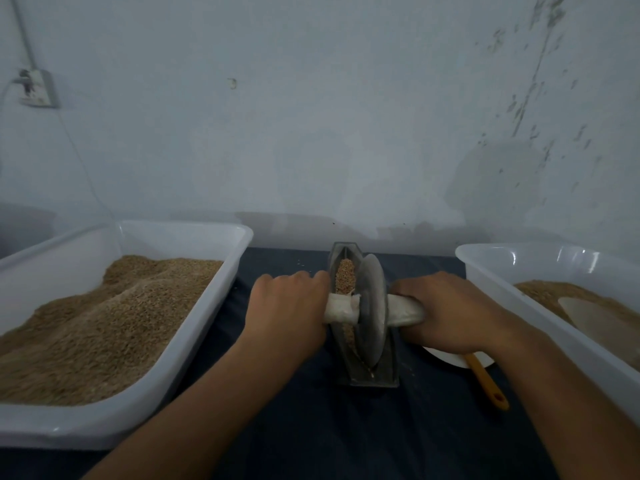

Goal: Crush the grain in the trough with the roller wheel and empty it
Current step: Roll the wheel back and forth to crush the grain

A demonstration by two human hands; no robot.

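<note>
Grey metal and pale wrapping fill the middle of the frame: my left hand (pixel 289 308) is closed around the cloth-wrapped left end of the axle (pixel 341 308), and my right hand (pixel 446 313) is closed around the right end, so both fists grip the roller wheel (pixel 372 308) from either side. It stands on edge between them, tilted a little, seated in the narrow metal trough (pixel 370 372) that runs away from me on the dark worktop (pixel 311 427).

Beyond the axle, toward the far end of the trough, the grain (pixel 345 277) looks whole and heaped; a thin line of it shows nearer me too. I judge the crushing is under way, not finished, and the emptying is not yet begun.

Outward, a white tub (pixel 194 323) at left centre holds a large mound of husked-looking grain. Another tub (pixel 540 306) at the right edge holds a shallower layer with a pale scoop (pixel 595 320) lying in it. Just under my right wrist sit a white plate (pixel 450 358) and an orange-handled tool (pixel 486 382).
</note>
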